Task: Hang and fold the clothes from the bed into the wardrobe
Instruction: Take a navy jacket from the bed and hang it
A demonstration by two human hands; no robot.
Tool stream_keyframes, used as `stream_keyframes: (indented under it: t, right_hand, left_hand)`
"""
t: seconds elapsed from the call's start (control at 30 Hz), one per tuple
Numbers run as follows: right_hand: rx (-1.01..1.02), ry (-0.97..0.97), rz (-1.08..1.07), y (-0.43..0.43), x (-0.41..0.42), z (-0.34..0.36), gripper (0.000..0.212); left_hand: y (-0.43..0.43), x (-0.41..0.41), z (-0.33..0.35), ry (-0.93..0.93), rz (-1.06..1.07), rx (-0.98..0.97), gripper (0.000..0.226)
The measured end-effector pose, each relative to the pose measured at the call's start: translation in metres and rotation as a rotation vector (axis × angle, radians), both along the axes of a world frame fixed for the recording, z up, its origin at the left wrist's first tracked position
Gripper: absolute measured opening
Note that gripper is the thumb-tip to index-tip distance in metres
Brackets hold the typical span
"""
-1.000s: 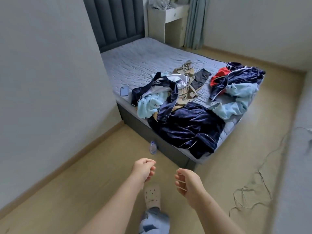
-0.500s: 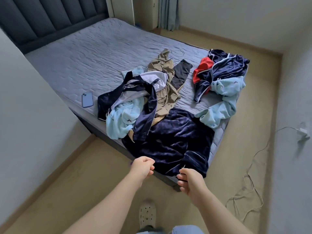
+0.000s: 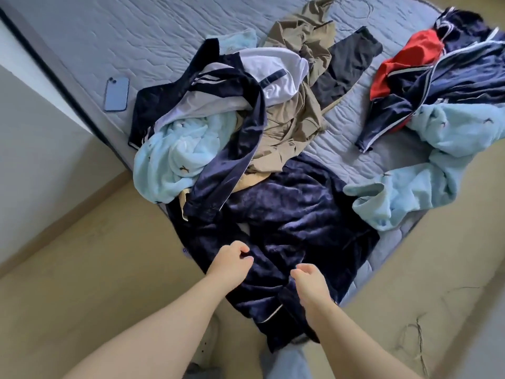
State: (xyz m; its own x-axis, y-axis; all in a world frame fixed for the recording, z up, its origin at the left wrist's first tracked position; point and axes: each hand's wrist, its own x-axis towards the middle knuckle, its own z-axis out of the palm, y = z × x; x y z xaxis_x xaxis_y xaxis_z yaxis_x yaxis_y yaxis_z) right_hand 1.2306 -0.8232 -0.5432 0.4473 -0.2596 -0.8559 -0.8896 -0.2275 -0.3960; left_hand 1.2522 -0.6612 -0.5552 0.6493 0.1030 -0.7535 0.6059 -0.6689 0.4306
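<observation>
A heap of clothes lies on the grey quilted bed (image 3: 131, 31). A dark navy velvet garment (image 3: 287, 222) hangs over the bed's near corner. Behind it are a light blue fleece (image 3: 169, 160), a navy and white jacket (image 3: 218, 88), a khaki garment (image 3: 295, 119) and a black piece (image 3: 347, 64). At the right lie a red and navy jacket (image 3: 437, 69) and another light blue fleece (image 3: 410, 187). My left hand (image 3: 232, 262) and my right hand (image 3: 308, 283) hover over the velvet garment's lower part, fingers loosely curled, holding nothing.
A blue phone (image 3: 117, 94) lies on the mattress at the left edge. A white wall (image 3: 32, 149) stands close on the left. A thin cable (image 3: 415, 332) trails on the beige floor at the right. My shoe (image 3: 207, 348) shows below my arms.
I have come up to the bed's corner and look more steeply down. Both hands, earlier over the floor, are now above the navy velvet garment.
</observation>
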Motion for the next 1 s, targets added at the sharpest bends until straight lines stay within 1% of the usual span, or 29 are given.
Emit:
stream_keyframes:
  t: [0.03, 0.07, 0.13, 0.17, 0.23, 0.3, 0.33, 0.37, 0.4, 0.47, 0.5, 0.53, 0.6, 0.63, 0.7, 0.77, 0.8, 0.87, 0.9, 0.93, 0.97, 1.0]
  right_hand:
    - [-0.101, 0.005, 0.165, -0.012, 0.016, -0.013, 0.038]
    - [-0.208, -0.003, 0.318, -0.024, 0.040, -0.033, 0.049]
    - [-0.384, -0.063, 0.562, -0.039, 0.080, -0.056, 0.061]
    - [-0.436, -0.131, 0.653, -0.045, 0.097, -0.067, 0.066]
    - [-0.463, -0.194, 0.794, -0.060, 0.122, -0.093, 0.076]
    - [-0.419, -0.178, 0.875, -0.074, 0.137, -0.114, 0.081]
    - [-0.390, -0.149, 0.914, -0.083, 0.140, -0.124, 0.080]
    - [-0.358, -0.115, 0.968, -0.089, 0.141, -0.131, 0.077]
    - [-0.325, -0.089, 1.027, -0.097, 0.140, -0.137, 0.071]
    - [-0.289, -0.105, 1.066, -0.110, 0.136, -0.146, 0.052]
    - [-0.301, -0.165, 1.029, -0.115, 0.134, -0.149, 0.040]
    - [-0.331, -0.247, 0.961, -0.119, 0.131, -0.150, 0.028]
    - [-0.367, -0.397, 0.830, -0.126, 0.126, -0.148, 0.015]
    - [-0.353, -0.443, 0.793, -0.129, 0.122, -0.144, 0.012]
    - [-0.287, -0.464, 0.820, -0.132, 0.109, -0.135, 0.015]
    - [-0.204, -0.388, 0.990, -0.133, 0.086, -0.125, 0.022]
    - [-0.167, -0.304, 1.093, -0.133, 0.074, -0.121, 0.023]
    - [-0.076, -0.088, 1.223, -0.133, 0.061, -0.115, 0.023]
    - [-0.027, 0.007, 1.228, -0.134, 0.060, -0.112, 0.022]
    - [0.001, 0.064, 1.176, -0.133, 0.063, -0.107, 0.022]
    - [-0.006, 0.063, 1.090, -0.131, 0.067, -0.103, 0.021]
    - [-0.055, -0.011, 0.997, -0.129, 0.074, -0.100, 0.017]
  left_hand:
    - [-0.007, 0.008, -0.009, 0.009, -0.084, 0.003, 0.030]
    - [-0.014, 0.023, -0.024, -0.027, -0.155, 0.045, 0.036]
    - [-0.025, 0.052, -0.045, -0.143, -0.304, 0.206, 0.050]
    - [-0.030, 0.067, -0.055, -0.209, -0.359, 0.295, 0.058]
    - [-0.050, 0.091, -0.078, -0.250, -0.416, 0.391, 0.074]
    - [-0.066, 0.108, -0.100, -0.168, -0.377, 0.370, 0.083]
    - [-0.073, 0.112, -0.111, -0.096, -0.372, 0.361, 0.083]
    - [-0.077, 0.114, -0.118, -0.046, -0.389, 0.375, 0.078]
    - [-0.080, 0.114, -0.124, -0.033, -0.412, 0.405, 0.068]
    - [-0.086, 0.110, -0.134, -0.106, -0.398, 0.454, 0.038]
    - [-0.086, 0.108, -0.136, -0.168, -0.349, 0.450, 0.026]
    - [-0.087, 0.108, -0.138, -0.222, -0.294, 0.418, 0.018]
    - [-0.086, 0.110, -0.133, -0.237, -0.182, 0.319, 0.014]
    - [-0.084, 0.111, -0.128, -0.219, -0.142, 0.273, 0.015]
    - [-0.078, 0.110, -0.117, -0.191, -0.087, 0.184, 0.021]
    - [-0.068, 0.097, -0.102, -0.125, -0.047, 0.072, 0.027]
    - [-0.064, 0.086, -0.095, -0.066, -0.069, 0.007, 0.027]
    - [-0.061, 0.056, -0.086, 0.079, -0.221, -0.098, 0.025]
    - [-0.062, 0.040, -0.081, 0.159, -0.302, -0.135, 0.025]
    - [-0.064, 0.026, -0.077, 0.223, -0.345, -0.170, 0.025]
    - [-0.066, 0.016, -0.075, 0.254, -0.322, -0.220, 0.024]
    - [-0.069, 0.010, -0.073, 0.231, -0.220, -0.275, 0.022]
